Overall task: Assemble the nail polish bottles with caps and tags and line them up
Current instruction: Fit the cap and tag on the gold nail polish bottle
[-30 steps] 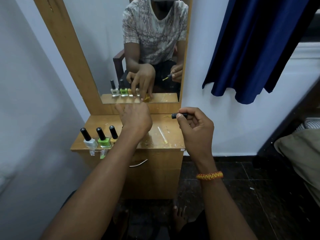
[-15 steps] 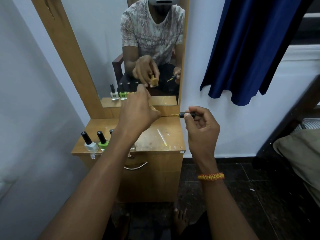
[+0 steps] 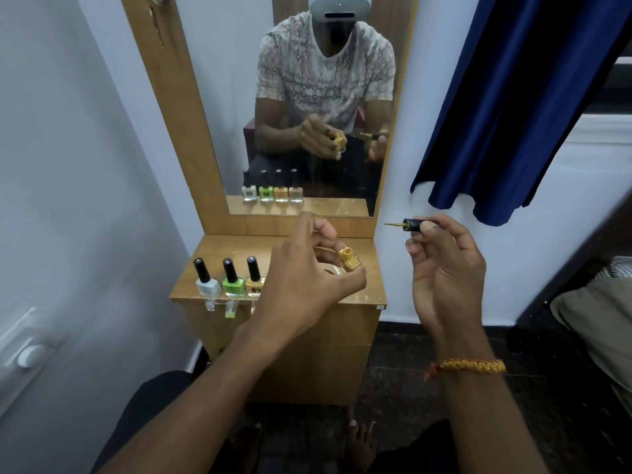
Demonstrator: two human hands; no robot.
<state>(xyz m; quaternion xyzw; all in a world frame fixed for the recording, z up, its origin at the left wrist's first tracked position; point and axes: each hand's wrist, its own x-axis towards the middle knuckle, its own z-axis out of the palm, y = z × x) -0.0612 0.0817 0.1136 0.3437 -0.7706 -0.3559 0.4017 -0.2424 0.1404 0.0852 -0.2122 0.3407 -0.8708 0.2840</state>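
A home bedroom: wooden dressing table (image 3: 362, 299) with mirror (image 3: 307, 97), blue curtain (image 3: 530, 97)

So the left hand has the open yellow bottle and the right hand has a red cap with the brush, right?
Not quite. The head view shows the cap with the brush is black, not red. The rest is right: the left hand holds the open yellow bottle and the right hand holds the cap.

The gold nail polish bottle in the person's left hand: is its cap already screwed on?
No: the gold bottle in the left hand shows an open neck, while the right hand holds the brush cap apart from it.
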